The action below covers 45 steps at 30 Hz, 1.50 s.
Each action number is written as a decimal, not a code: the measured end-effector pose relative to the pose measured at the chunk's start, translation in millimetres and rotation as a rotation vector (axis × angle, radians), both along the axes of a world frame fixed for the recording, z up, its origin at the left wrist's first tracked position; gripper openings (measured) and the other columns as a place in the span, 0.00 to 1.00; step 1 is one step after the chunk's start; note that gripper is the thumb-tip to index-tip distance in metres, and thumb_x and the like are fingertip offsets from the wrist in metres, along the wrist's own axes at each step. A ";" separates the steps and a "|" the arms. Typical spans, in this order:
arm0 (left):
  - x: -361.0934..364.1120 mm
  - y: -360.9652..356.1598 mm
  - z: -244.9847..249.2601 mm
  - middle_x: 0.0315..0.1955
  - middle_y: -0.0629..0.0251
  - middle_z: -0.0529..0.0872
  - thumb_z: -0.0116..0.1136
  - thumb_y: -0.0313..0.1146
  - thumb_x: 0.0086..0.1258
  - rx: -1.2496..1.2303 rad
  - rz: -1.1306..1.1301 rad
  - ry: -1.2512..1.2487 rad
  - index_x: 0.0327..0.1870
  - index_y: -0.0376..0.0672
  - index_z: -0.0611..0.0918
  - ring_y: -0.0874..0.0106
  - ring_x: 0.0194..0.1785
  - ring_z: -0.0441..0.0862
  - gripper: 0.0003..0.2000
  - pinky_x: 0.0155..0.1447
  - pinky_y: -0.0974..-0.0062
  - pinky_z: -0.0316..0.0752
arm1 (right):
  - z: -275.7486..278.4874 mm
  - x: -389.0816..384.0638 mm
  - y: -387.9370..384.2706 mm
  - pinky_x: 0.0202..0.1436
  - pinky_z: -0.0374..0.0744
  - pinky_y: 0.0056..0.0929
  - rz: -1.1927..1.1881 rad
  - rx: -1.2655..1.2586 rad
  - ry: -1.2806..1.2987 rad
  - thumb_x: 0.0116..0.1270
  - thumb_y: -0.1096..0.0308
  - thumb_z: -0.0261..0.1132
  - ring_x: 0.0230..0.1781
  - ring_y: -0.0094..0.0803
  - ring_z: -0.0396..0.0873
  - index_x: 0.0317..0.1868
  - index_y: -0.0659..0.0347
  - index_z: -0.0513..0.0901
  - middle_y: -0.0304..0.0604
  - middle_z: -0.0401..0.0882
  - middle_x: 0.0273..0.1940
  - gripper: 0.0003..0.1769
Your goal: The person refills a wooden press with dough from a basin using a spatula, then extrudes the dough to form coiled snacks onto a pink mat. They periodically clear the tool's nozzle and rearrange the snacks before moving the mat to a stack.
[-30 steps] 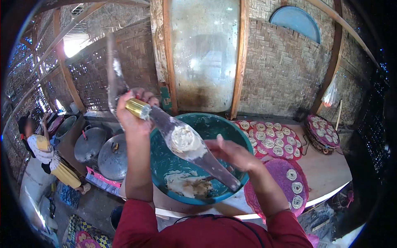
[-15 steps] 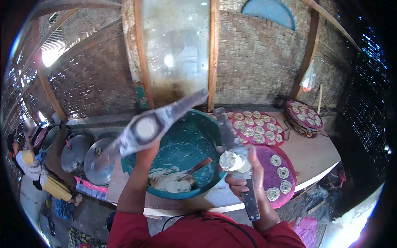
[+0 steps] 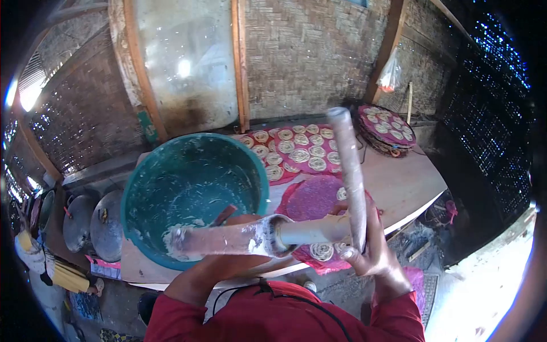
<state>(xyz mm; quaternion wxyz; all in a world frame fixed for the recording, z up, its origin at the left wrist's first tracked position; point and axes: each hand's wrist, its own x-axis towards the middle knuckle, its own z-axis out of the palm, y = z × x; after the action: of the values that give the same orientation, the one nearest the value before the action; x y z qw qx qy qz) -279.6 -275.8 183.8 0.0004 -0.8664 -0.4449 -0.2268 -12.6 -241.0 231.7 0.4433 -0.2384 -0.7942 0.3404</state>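
My left hand (image 3: 244, 263) grips the press body (image 3: 222, 240), a flour-smeared wooden bar with a round barrel in it. That bar hides most of its fingers. My right hand (image 3: 373, 253) is wrapped round the plunger's crossbar (image 3: 351, 176), which stands nearly upright. The pale plunger (image 3: 314, 230) lies level between my hands, its end at or inside the barrel's mouth. Beneath the press body is a big green tub (image 3: 196, 139) with white dough or flour at its bottom. A brown handle (image 3: 225, 215) sticks up from the tub.
Coiled noodle-like rounds cover a pink sheet (image 3: 299, 149) on the table (image 3: 407, 188). A purple round mat (image 3: 310, 196) lies nearer, bearing several rounds. More sit on a stacked tray (image 3: 390, 128) at the back right. Metal lids (image 3: 106, 225) and a person in yellow (image 3: 68, 276) are on the left.
My left hand has lowered the press body and turned it sideways. The plunger, formerly apart with dough on its end, now meets the barrel. The view has swung right.
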 end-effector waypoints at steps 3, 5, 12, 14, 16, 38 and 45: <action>46.7 17.7 -8.7 0.40 0.63 0.84 0.66 0.50 0.53 0.149 -0.044 0.079 0.47 0.43 0.79 0.69 0.45 0.81 0.25 0.55 0.70 0.72 | 17.4 34.5 15.6 0.56 0.71 0.44 0.041 0.080 -0.278 0.51 0.55 0.72 0.56 0.57 0.71 0.67 0.68 0.52 0.66 0.67 0.58 0.51; 88.4 44.6 -12.5 0.42 0.60 0.84 0.67 0.46 0.53 -0.389 -0.068 -0.059 0.49 0.41 0.78 0.67 0.46 0.81 0.25 0.55 0.70 0.72 | 28.7 54.8 28.2 0.57 0.71 0.44 0.045 0.053 -0.379 0.52 0.55 0.71 0.57 0.57 0.71 0.67 0.68 0.53 0.66 0.67 0.58 0.50; 200.4 89.9 -137.0 0.35 0.66 0.83 0.68 0.38 0.55 -1.147 -0.242 -0.600 0.48 0.41 0.78 0.72 0.40 0.79 0.20 0.44 0.73 0.74 | -16.7 127.8 69.4 0.61 0.66 0.41 0.031 -0.072 -0.594 0.55 0.55 0.67 0.57 0.54 0.71 0.67 0.67 0.56 0.65 0.69 0.55 0.45; 222.4 93.4 -148.5 0.30 0.69 0.83 0.66 0.39 0.57 -1.114 -0.212 -0.581 0.46 0.42 0.79 0.75 0.36 0.79 0.18 0.38 0.75 0.74 | -43.9 147.9 78.8 0.61 0.66 0.42 -0.001 -0.251 -0.604 0.57 0.52 0.65 0.58 0.53 0.71 0.67 0.67 0.55 0.63 0.69 0.57 0.45; 232.9 101.9 -130.8 0.22 0.75 0.78 0.64 0.41 0.60 -1.219 -0.276 -0.673 0.41 0.43 0.79 0.81 0.24 0.73 0.14 0.26 0.79 0.68 | -68.7 165.3 87.0 0.61 0.67 0.42 0.019 -0.340 -0.530 0.58 0.49 0.64 0.59 0.50 0.70 0.67 0.67 0.55 0.62 0.68 0.58 0.45; 169.0 317.8 -7.2 0.51 0.46 0.68 0.73 0.45 0.49 -0.479 0.109 -1.720 0.69 0.49 0.30 0.60 0.52 0.71 0.61 0.55 0.55 0.68 | -93.7 149.7 223.3 0.45 0.73 0.26 0.224 -0.775 -0.383 0.63 0.43 0.57 0.42 0.28 0.73 0.57 0.68 0.68 0.45 0.75 0.45 0.36; 146.6 401.8 -102.9 0.30 0.64 0.74 0.71 0.40 0.51 -0.547 0.499 -1.762 0.61 0.42 0.55 0.78 0.21 0.69 0.41 0.19 0.75 0.67 | -122.2 137.0 261.1 0.28 0.78 0.26 0.257 -1.102 -0.324 0.63 0.41 0.56 0.29 0.29 0.79 0.52 0.66 0.74 0.46 0.78 0.39 0.34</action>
<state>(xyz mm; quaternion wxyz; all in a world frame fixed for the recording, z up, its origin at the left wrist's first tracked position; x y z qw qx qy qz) -132.9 125.9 81.0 -0.4889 -0.2344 -0.4950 -0.6790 124.3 20.1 109.5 0.0821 -0.3844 -0.5802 0.7134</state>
